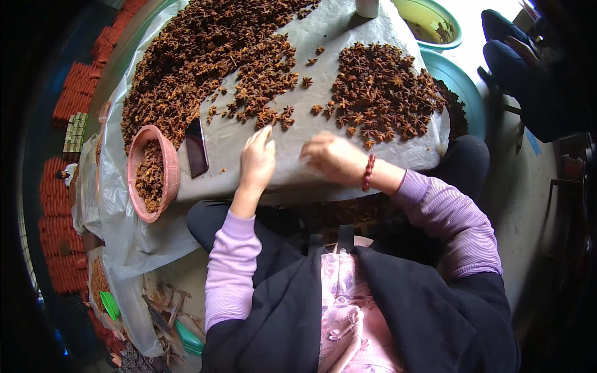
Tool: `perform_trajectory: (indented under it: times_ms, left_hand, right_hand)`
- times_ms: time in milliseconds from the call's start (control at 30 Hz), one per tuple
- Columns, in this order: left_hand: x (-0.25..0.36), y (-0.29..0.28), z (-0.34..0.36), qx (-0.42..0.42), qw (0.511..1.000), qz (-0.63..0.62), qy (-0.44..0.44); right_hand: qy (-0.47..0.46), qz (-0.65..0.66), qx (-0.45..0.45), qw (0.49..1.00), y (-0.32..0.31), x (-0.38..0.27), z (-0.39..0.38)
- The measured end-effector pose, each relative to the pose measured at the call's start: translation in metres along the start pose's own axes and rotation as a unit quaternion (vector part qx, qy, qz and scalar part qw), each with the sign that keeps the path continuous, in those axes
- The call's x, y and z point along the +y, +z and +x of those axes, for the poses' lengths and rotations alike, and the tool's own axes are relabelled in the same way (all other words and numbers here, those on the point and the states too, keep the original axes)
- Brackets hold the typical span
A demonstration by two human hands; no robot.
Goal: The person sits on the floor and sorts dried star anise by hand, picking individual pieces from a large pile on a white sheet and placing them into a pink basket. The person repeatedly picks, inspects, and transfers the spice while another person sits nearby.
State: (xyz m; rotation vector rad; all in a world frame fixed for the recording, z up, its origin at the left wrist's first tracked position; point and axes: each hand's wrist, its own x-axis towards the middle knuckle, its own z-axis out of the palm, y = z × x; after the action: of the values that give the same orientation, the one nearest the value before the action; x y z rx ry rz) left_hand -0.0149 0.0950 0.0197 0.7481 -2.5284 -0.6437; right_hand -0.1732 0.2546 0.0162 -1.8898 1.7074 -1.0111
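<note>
My left hand (258, 158) is at the near edge of the scattered star anise (267, 115) on the grey plastic sheet (255, 180), fingers pressed together; what they hold, if anything, is hidden. My right hand (333, 158), with a red bead bracelet (368, 171), hovers to its right, fingers curled and blurred. Beyond it lies a separate pile of star anise (385, 93); a larger heap (180, 62) covers the back left. A dark phone (196, 149) lies left of my left hand, beside a pink basin (171, 189) holding small pieces.
A white cylinder (367, 6) stands at the back. Green (453, 28) and teal (463, 81) basins are at right, near another person's dark-clothed legs (522, 93). Red stacks (62, 199), loose plastic (112, 248) and a small green scoop (109, 304) lie at left.
</note>
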Motion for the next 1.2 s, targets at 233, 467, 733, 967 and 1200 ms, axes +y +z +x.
perform_trajectory:
  times_ms: [233, 467, 733, 967, 1200]
  left_hand:
    - [0.037, 0.064, -0.003, -0.045, 0.977, 0.181, 0.107]
    - [-0.006, 0.02, 0.031, 0.101, 0.975, 0.187, 0.059]
    - [0.029, 0.043, 0.009, 0.085, 0.968, 0.207, 0.116]
    - [0.019, 0.058, 0.068, 0.016, 0.948, 0.277, 0.155]
    - [0.018, 0.063, 0.069, 0.061, 0.968, 0.182, 0.163]
  right_hand:
    - [0.072, -0.326, 0.073, 0.94, -0.015, 0.047, -0.003]
    - [0.062, -0.326, 0.092, 0.939, -0.03, 0.048, -0.003]
    - [0.063, -0.319, 0.102, 0.94, -0.028, 0.052, -0.004]
    - [0.03, -0.292, 0.132, 0.947, -0.016, 0.05, 0.001]
    - [0.037, -0.168, 0.175, 0.969, -0.024, 0.05, 0.009]
